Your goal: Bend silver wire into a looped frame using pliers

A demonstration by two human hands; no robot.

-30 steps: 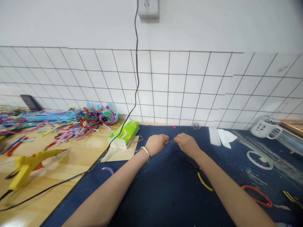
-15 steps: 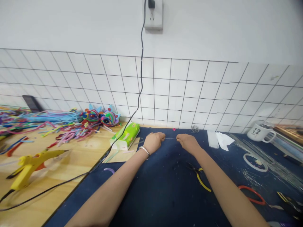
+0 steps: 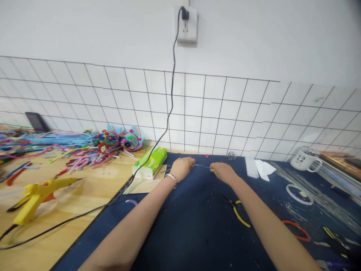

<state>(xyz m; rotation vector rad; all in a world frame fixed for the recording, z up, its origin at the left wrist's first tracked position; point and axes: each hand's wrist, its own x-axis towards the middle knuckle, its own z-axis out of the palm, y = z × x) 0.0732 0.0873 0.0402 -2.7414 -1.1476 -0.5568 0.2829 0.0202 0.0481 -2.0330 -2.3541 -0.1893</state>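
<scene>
A thin wire point(image 3: 202, 166) spans the short gap between my two hands over the dark blue mat point(image 3: 194, 218). My left hand point(image 3: 182, 168), with a silver bracelet at the wrist, pinches its left end. Pinched fingers of my right hand point(image 3: 222, 171) hold the other end. Yellow-handled pliers point(image 3: 239, 215) lie on the mat beside my right forearm. A tissue pack point(image 3: 153, 162), green and white, rests left of my left hand. Behind my right hand sits a small ball of wire point(image 3: 231, 155).
On the wooden table point(image 3: 104, 180) at left are a yellow glue gun point(image 3: 36, 195) and colourful pipe cleaners point(image 3: 70, 141). A black cord point(image 3: 172, 90) hangs from the wall socket. At right are a white mug point(image 3: 304, 160), loose wires point(image 3: 324, 199) and red-handled scissors point(image 3: 299, 230).
The view has shifted slightly, so the socket sits lower and the right-hand objects further left. Both hands keep nearly the same place, with the wire still between them.
</scene>
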